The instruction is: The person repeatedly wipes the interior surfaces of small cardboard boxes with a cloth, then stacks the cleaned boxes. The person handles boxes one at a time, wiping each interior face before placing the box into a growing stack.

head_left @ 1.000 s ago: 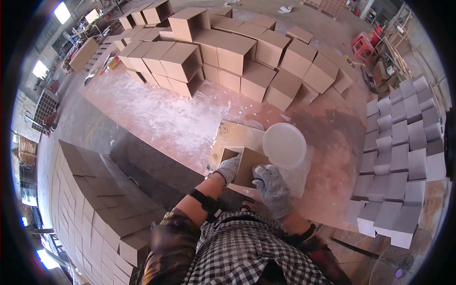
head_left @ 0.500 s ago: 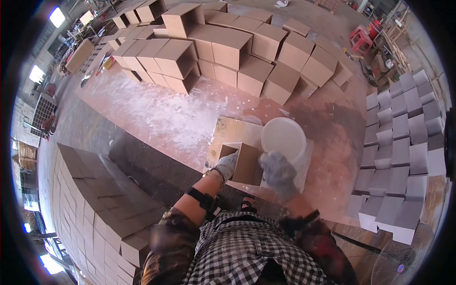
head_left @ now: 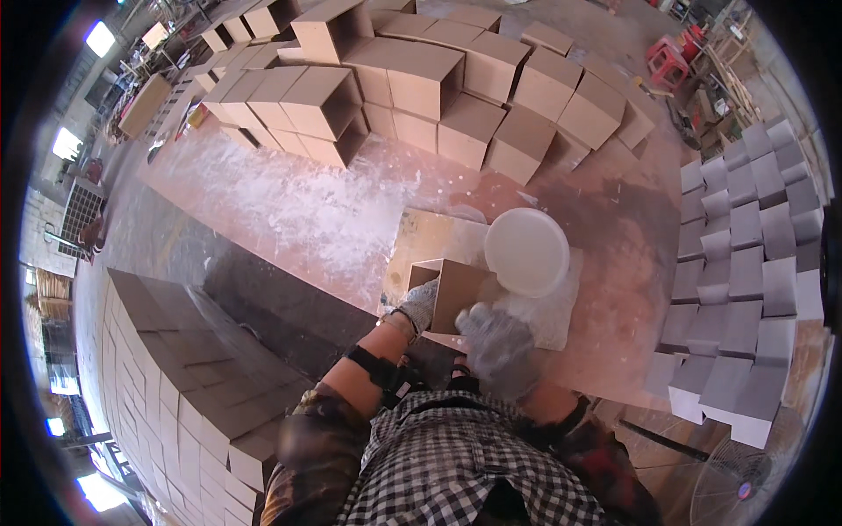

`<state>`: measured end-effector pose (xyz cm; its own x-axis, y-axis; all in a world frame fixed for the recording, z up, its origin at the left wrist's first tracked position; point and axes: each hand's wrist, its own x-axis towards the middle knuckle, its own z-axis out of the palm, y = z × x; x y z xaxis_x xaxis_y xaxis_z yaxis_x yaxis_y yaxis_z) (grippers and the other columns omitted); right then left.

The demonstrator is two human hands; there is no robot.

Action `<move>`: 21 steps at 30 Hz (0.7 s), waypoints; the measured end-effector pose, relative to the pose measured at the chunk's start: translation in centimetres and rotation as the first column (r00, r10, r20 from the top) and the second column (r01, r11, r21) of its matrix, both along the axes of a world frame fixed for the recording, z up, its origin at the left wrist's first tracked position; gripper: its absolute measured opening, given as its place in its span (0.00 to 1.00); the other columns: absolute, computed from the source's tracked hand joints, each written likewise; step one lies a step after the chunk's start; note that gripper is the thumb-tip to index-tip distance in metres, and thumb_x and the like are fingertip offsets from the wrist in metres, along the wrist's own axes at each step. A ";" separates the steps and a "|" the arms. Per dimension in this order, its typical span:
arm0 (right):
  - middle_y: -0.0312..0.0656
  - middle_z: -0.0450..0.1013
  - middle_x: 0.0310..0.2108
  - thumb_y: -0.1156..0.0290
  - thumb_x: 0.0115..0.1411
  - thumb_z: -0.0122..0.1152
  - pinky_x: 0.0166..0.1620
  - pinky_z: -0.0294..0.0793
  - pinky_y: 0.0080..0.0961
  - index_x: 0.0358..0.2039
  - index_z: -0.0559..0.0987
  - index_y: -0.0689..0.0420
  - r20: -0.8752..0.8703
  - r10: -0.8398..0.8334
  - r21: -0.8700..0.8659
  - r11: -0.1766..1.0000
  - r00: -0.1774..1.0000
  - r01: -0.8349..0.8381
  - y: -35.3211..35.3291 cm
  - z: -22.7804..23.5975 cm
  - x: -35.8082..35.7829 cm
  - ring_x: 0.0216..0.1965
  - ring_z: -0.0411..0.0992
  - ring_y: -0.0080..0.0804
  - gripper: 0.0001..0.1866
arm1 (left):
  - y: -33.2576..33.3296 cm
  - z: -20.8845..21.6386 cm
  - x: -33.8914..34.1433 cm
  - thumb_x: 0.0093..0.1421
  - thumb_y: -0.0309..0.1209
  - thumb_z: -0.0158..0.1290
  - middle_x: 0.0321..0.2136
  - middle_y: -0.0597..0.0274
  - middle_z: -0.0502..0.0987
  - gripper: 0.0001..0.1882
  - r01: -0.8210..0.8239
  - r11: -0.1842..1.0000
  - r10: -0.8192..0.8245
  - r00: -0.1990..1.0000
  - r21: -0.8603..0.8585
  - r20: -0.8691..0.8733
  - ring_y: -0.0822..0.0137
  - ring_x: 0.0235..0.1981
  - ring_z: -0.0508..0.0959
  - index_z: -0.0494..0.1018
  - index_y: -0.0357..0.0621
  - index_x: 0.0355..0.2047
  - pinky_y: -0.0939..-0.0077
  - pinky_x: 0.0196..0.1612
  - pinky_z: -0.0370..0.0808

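A brown, open-ended cardboard box (head_left: 460, 294) sits on a worn board (head_left: 421, 232) in front of me. My left hand (head_left: 421, 302), in a grey knit glove, reaches into the box's open left end and grips its wall. My right hand (head_left: 497, 346), also in a grey glove, is by the box's near right corner, in front of its right side. It is smeared by motion, so its fingers and anything in them cannot be made out. Just beyond the box, to the right, stands a round white tub (head_left: 526, 252) with a pale surface.
Stacked brown boxes (head_left: 425, 74) form a long row across the far side. Another tall stack of box-like blocks (head_left: 175, 368) rises at my left. Grey-white blocks (head_left: 745, 254) are piled at the right, with a wire fan (head_left: 737, 482) near them. A red stool (head_left: 667, 63) stands far right.
My right hand has moved left and toward me, from beside the tub to the box's near right corner. My left hand keeps its hold on the box.
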<state>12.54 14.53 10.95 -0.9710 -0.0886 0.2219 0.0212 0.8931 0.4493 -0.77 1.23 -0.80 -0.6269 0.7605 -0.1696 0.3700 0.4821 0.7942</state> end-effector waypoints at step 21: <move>0.39 0.69 0.32 0.55 0.49 0.63 0.30 0.70 0.30 0.29 0.71 0.50 -0.328 -0.022 -0.571 0.801 0.944 -0.179 3.9 -2.5 -4.1 0.31 0.71 0.36 0.15 | 2.9 -2.0 0.0 0.65 0.35 0.43 0.55 0.59 0.70 0.21 0.119 0.971 -0.088 0.984 -0.208 0.153 0.63 0.57 0.68 0.65 0.44 0.57 0.75 0.58 0.64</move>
